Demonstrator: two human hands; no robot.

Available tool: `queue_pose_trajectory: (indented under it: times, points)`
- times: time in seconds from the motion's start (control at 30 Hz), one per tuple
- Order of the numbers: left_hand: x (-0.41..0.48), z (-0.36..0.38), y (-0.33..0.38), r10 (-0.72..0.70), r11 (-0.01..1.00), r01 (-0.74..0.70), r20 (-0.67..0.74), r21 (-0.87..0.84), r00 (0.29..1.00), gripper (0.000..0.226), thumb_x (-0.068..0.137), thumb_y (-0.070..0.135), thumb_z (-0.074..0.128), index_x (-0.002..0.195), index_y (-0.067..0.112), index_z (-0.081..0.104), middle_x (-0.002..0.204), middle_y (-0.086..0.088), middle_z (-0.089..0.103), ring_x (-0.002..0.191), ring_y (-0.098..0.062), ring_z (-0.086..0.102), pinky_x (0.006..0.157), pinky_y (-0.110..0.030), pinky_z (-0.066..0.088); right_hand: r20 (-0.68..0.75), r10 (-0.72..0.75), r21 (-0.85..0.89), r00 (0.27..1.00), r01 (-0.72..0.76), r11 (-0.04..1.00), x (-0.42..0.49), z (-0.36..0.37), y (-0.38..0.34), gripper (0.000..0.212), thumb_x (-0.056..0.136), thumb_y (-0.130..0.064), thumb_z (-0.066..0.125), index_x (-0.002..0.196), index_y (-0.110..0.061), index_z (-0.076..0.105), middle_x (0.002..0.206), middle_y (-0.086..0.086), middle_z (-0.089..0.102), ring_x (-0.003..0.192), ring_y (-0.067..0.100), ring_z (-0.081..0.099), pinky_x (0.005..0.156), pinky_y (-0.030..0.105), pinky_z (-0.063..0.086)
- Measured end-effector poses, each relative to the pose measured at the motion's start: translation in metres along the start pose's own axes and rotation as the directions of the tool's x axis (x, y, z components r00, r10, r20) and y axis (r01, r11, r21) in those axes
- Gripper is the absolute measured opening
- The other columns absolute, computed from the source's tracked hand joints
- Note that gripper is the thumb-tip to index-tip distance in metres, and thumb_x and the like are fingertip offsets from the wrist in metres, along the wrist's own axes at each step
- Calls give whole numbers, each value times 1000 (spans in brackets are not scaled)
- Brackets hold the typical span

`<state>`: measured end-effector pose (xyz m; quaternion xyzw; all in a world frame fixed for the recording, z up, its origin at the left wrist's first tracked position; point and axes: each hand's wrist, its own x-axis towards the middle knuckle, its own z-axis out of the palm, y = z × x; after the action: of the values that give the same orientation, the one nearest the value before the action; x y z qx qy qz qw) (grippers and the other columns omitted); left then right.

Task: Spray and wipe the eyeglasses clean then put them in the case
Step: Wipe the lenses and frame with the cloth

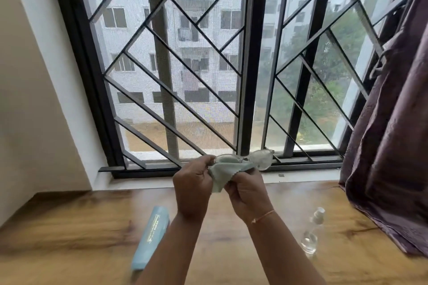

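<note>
Eyeglasses [245, 160]: held above the wooden surface [69, 226], left hand [193, 186] curled round one end. Cloth [225, 175], pale green: pinched by right hand [247, 192] against a lens. Case [151, 237], light blue: on surface, left. Spray bottle [311, 231]: on surface, right.

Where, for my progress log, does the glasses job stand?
Spraying looks done: the spray bottle stands untouched on the table. Wiping is in hand: the left hand holds the eyeglasses while the right hand pinches the cloth against them. Left: putting them into the blue case, lying on the table.
</note>
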<state>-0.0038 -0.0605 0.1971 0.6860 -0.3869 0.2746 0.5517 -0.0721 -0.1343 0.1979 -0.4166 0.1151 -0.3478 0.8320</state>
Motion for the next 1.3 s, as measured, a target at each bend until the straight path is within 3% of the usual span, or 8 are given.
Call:
queue_pose_trajectory:
  times: [0.2,0.33,0.5,0.63,0.8,0.9,1.13,1.3]
  points:
    - [5,2,0,16,1000,-16,-29,4,999,34,68,10,42,78,8,75,68,-4,72,76,-11,57,61,-13,40,-120,-4,27,993,7,1000,8,10,-7,10,83,-3,59,90,2,63,77,17,59,64,21,62,50,26,53]
    - [14,1,-2,-37,999,36,-83,-9,996,32,71,8,45,80,9,76,72,-4,74,80,-9,59,64,-13,41,3,37,72,999,-38,997,10,0,-22,19,90,-15,52,96,-1,62,84,16,69,77,26,68,61,33,57]
    - [23,-5,-6,-69,997,73,-151,21,986,16,68,0,66,79,7,76,74,-7,74,84,-10,58,62,-14,40,115,-20,50,993,14,999,2,-25,-28,20,67,-22,69,83,-11,74,90,13,72,84,25,69,71,32,56]
    - [23,-8,-6,-71,997,75,-172,20,983,14,69,2,67,79,6,76,70,-8,73,81,-11,57,60,-14,38,129,25,12,991,-27,1000,1,-42,-29,65,42,-26,91,96,2,69,98,23,68,92,34,66,74,32,57]
    - [21,-9,-5,-40,998,48,-175,38,984,16,65,-3,70,77,6,75,67,-9,72,80,-12,57,59,-16,38,86,-67,-37,994,71,997,0,-48,-35,21,75,-4,69,95,3,69,98,32,64,96,44,63,69,28,56]
    - [19,-8,-7,-7,999,15,-156,46,988,16,66,-3,69,77,6,75,68,-7,73,80,-10,58,63,-11,39,94,-145,-189,985,161,969,1,-43,-41,30,54,-9,83,81,-2,73,78,18,69,77,33,66,62,27,55]
    - [14,-8,-9,68,995,-60,-115,75,991,18,65,-4,67,78,6,75,72,-5,73,80,-11,59,68,-10,41,-102,-215,-302,971,176,937,11,-30,-39,23,53,10,57,75,17,58,66,22,55,66,36,55,49,30,48]
    - [15,-10,-10,77,997,-72,-128,41,989,18,67,-5,69,80,5,75,73,-5,73,79,-9,61,72,1,38,-167,-201,-338,965,136,931,12,-24,-39,11,56,2,58,67,4,59,49,11,50,63,35,54,42,25,41]
